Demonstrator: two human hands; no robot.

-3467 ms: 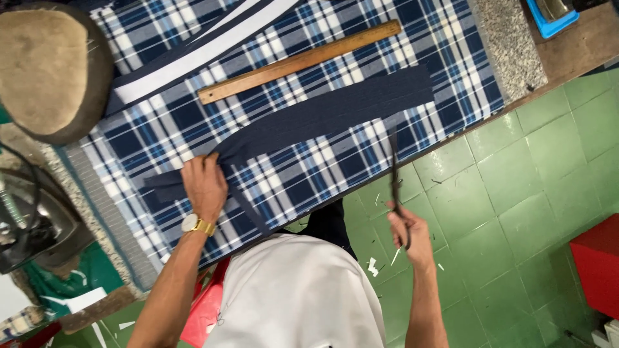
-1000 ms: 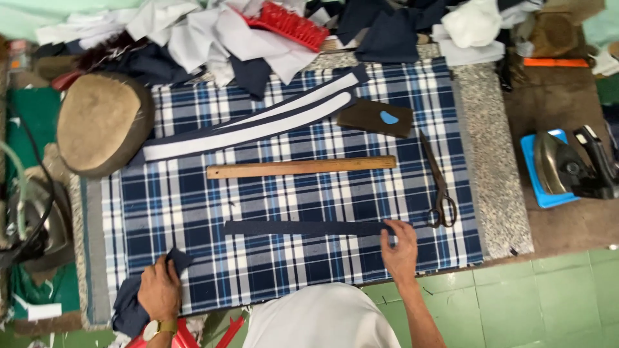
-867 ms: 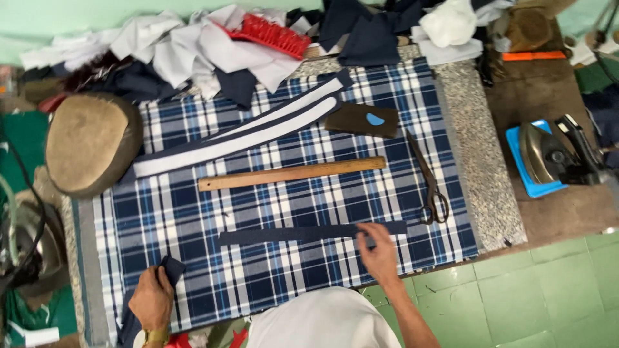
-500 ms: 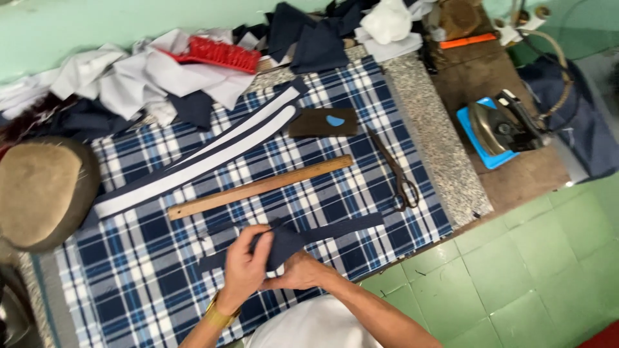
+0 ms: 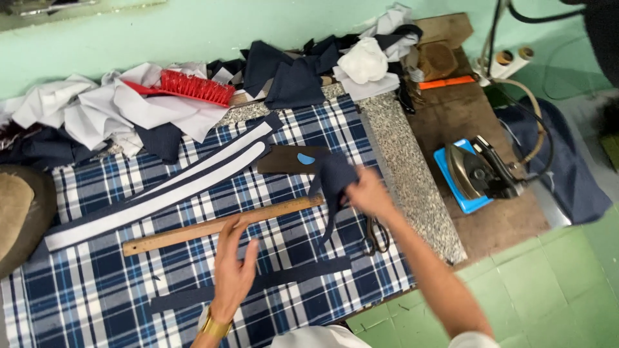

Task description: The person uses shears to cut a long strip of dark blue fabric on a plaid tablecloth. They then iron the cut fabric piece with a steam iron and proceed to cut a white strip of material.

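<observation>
My right hand [image 5: 366, 192] is shut on a dark navy scrap of cloth [image 5: 332, 188] and holds it up over the right part of the blue plaid table cover [image 5: 97, 283]. My left hand [image 5: 233, 267] hovers open, fingers apart, above a long navy cloth strip [image 5: 296, 272] that lies flat near the front edge. A wooden ruler [image 5: 193, 230] lies just beyond the left hand. Black scissors [image 5: 374, 235] rest below the right hand. Two long white strips [image 5: 161, 196] lie behind the ruler.
A red brush [image 5: 193, 87] sits on heaped white and navy cloth along the back wall. A dark card with a blue chalk [image 5: 293, 159] lies mid-table. An iron [image 5: 477, 171] stands on a blue pad to the right. A round padded block [image 5: 16, 216] is at the left edge.
Both hands were together on the navy scrap over the strip; now my right hand has carried the scrap up and to the right, and my left hand has let go and opened.
</observation>
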